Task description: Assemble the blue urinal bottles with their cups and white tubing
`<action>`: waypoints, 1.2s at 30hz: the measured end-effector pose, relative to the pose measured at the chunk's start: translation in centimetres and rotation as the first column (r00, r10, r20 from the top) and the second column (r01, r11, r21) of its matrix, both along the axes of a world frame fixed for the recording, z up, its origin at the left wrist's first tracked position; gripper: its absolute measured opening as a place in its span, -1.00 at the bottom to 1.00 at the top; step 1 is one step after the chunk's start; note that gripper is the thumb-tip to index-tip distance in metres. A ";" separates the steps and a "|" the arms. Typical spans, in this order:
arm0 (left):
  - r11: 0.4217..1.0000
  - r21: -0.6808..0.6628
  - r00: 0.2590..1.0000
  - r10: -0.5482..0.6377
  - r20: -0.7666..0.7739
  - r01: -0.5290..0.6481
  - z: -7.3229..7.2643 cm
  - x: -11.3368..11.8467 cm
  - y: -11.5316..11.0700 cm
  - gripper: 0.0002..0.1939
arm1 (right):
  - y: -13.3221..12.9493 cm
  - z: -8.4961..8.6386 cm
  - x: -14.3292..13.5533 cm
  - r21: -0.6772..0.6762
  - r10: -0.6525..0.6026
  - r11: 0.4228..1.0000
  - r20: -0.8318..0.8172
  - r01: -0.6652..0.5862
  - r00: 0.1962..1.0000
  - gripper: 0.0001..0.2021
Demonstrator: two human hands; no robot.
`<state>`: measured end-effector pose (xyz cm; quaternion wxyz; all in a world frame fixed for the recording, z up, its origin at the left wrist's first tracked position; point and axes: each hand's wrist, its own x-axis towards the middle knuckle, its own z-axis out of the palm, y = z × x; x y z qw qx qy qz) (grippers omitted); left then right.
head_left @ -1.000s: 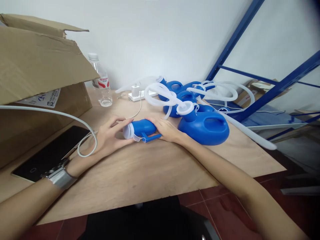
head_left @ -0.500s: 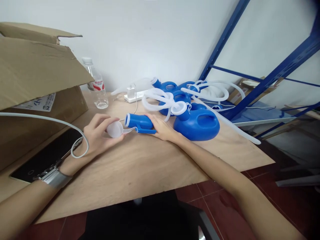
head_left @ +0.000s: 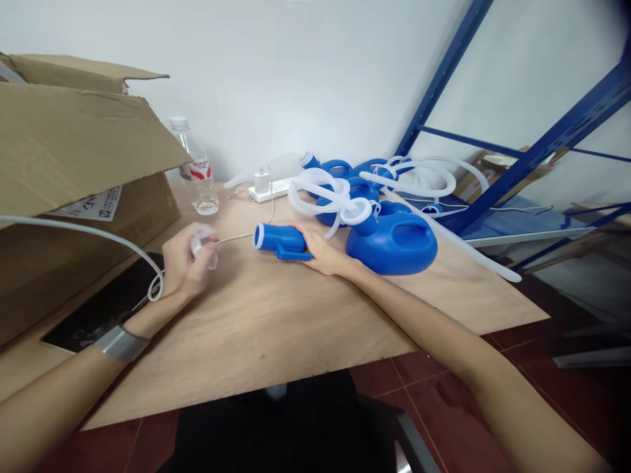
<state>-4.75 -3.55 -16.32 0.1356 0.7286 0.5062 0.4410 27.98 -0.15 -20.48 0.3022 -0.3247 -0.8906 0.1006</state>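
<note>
Between the fingers of my left hand [head_left: 190, 259] is a translucent white cap [head_left: 202, 244], blurred by motion and apart from the blue piece. My right hand [head_left: 319, 251] is wrapped round a blue plastic neck piece with a handle [head_left: 280, 240]; its white-rimmed open mouth points left, and my fingers hide its right end. Just right of that hand a blue jug [head_left: 394, 244] lies on the wooden table [head_left: 236, 348]. A coiled translucent tube [head_left: 315, 190] rests by its neck, with more blue jugs and tubes behind.
An open cardboard box [head_left: 83, 144] stands at the left, beside a clear bottle [head_left: 200, 177]. A black flat device [head_left: 98, 309] lies under my left forearm. A white power strip [head_left: 271, 190] sits near the wall. Blue shelving [head_left: 473, 138] rises at the right.
My left hand has drawn the cap left, away from the blue piece; the strap that linked them no longer shows there. My right hand keeps its hold. The whole view has shifted slightly.
</note>
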 end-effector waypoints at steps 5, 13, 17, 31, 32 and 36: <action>0.993 0.020 0.934 -0.105 -0.341 0.119 -0.4 1.9 -1.0 -0.39 | -0.3 0.2 0.0 0.047 -0.056 0.997 0.008 0.056 0.998 -0.19; 0.950 0.217 0.942 -0.157 -0.296 0.227 -1.6 1.7 -1.1 -0.52 | -0.7 0.5 -0.3 0.174 -0.127 0.978 0.044 0.118 0.991 -0.18; 0.936 0.216 0.937 -0.217 -0.273 0.279 -0.1 2.1 -1.4 -0.70 | -1.0 0.6 -0.7 0.204 -0.084 0.977 0.100 0.062 0.991 -0.23; 0.898 -0.086 0.878 -0.440 -0.191 0.431 2.9 1.4 -0.9 -0.64 | -1.0 1.0 -0.8 0.097 0.067 0.992 0.167 -0.084 0.984 -0.29; 0.894 -0.096 0.877 -0.449 -0.173 0.438 2.9 1.3 -0.9 -0.63 | -1.0 1.0 -0.9 0.089 0.081 0.991 0.162 -0.096 0.983 -0.28; 0.888 -0.154 0.880 -0.453 -0.139 0.433 2.7 0.9 -0.5 -0.58 | -0.9 1.0 -0.9 0.076 0.138 0.986 0.140 -0.149 0.981 -0.28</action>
